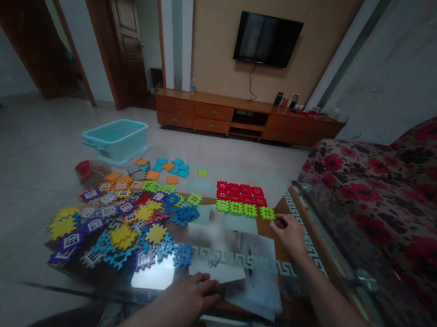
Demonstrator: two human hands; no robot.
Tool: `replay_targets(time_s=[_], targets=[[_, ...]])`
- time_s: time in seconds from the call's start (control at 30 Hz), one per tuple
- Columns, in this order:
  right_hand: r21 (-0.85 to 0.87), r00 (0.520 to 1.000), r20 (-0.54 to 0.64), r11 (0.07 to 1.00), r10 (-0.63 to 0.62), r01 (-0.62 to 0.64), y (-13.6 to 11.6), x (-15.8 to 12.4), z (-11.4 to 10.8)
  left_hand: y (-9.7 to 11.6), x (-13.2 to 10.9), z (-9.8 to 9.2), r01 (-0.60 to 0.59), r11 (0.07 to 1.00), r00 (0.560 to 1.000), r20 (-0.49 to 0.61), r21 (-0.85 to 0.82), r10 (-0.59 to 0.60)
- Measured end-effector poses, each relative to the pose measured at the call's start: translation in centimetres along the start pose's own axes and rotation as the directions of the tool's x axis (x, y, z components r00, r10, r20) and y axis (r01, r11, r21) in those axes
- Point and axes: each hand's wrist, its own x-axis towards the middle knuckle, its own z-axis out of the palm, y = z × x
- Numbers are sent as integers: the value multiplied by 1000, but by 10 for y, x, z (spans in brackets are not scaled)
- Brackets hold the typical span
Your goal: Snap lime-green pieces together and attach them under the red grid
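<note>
My right hand (289, 233) pinches a lime-green interlocking tile (268, 213) by its right edge. It lies at the right end of a row of green tiles (236, 208), a small gap apart from them. Just beyond that row sits a block of red window tiles (241, 193). My left hand (195, 295) rests at the glass table's front edge with fingers loosely bent and nothing visible in it. Nearest to it are white paper sheets (221, 268) and a blue tile (184, 255).
A mixed heap of coloured tiles (126, 209) covers the table's left side. A single green tile (202, 172) lies farther back. Beyond the table's far left is a turquoise bin (116, 140) on the floor. A floral sofa (369, 173) stands to the right.
</note>
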Motion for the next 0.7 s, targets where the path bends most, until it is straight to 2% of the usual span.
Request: replay_targets(time_s=[0.27,0.7], targets=[[-5,999,44,1000,-15,15,6,2,6,0,1,1,14,1000,1000,23,4,-14],[11,997,79,1000,3,-4,7,3,10,0,-1,2,12,1000,1000,2,3,-12]])
